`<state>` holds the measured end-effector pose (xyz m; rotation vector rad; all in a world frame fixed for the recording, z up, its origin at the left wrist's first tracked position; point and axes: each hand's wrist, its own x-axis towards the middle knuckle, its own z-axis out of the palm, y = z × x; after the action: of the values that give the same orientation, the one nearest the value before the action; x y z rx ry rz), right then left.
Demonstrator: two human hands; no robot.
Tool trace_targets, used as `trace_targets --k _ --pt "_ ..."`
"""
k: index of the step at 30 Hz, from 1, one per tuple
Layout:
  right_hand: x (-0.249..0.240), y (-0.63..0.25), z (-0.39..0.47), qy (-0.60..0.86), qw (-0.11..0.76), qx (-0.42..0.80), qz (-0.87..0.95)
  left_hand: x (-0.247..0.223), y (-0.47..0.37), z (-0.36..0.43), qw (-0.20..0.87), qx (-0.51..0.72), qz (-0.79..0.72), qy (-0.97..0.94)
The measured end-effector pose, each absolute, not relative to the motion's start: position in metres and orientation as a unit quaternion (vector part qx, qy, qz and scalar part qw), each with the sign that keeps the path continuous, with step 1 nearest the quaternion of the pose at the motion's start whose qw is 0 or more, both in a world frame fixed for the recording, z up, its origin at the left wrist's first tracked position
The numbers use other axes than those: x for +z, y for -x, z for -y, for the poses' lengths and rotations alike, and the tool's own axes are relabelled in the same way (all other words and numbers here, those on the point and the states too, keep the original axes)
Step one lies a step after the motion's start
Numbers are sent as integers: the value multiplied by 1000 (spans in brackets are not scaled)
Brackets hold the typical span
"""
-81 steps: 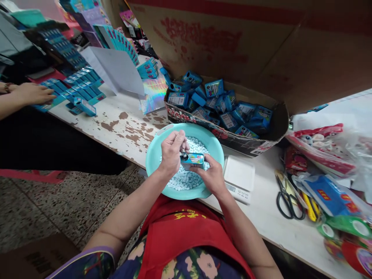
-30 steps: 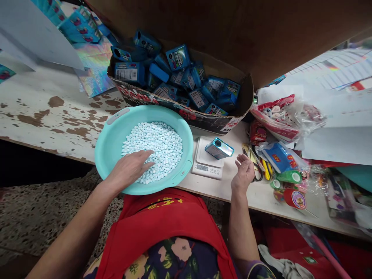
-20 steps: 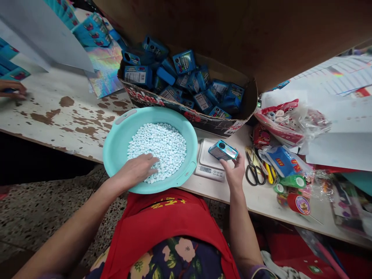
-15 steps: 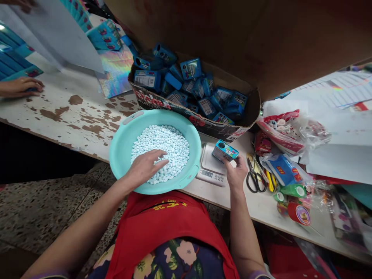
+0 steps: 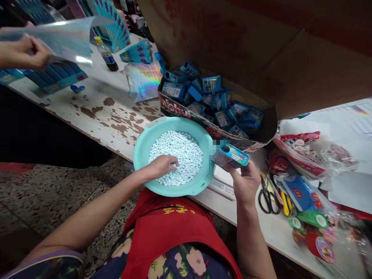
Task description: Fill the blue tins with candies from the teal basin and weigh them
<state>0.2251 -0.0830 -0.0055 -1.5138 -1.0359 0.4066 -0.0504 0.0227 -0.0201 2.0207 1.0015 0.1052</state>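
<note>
My left hand (image 5: 163,166) is over the white candies (image 5: 186,155) in a turquoise basin (image 5: 139,155), its fingers closed in a pinch on a few of them. In my right hand (image 5: 246,182) is a small blue box (image 5: 230,156), tilted beside the basin's right rim and above a white kitchen scale (image 5: 223,185). The hand partly hides the scale. Behind the basin, a cardboard carton (image 5: 186,113) holds several similar blue boxes (image 5: 211,84).
At the left, another person's hand (image 5: 29,52) lifts a clear sheet (image 5: 72,38) near a dark bottle (image 5: 107,56). To the right lie black scissors (image 5: 269,197), a yellow cutter (image 5: 286,203), tape rolls (image 5: 321,220) and plastic bags (image 5: 337,159).
The view has shifted left. My left hand's fingers have closed among the candies. My right hand has raised the blue box slightly. The other person's sheet has moved and now curves.
</note>
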Motion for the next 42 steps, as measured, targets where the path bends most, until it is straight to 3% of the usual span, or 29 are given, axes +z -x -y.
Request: trace_targets --k 3,5,9,14,28,33,37,42 --pt "5 -200 77 653 527 188 510 2 53 -37 578 175 -424 -675" --pt "8 -185 71 642 494 196 553 27 51 -46 598 221 -404 -656" --pt "2 -165 61 624 463 217 591 71 36 -57 480 205 -331 -786" --pt "-7 -159 56 627 461 240 580 81 21 -64 324 100 -267 -902" --pt "-8 -162 56 613 507 311 520 94 20 -57 329 147 -219 -907" --pt "-10 -185 74 601 569 319 461 81 33 -54 343 242 -343 -840" --pt "-30 -235 104 639 638 248 351 44 60 -47 380 210 -463 -773" --pt "-68 -278 125 716 600 193 301 9 74 -31 381 163 -513 -752"
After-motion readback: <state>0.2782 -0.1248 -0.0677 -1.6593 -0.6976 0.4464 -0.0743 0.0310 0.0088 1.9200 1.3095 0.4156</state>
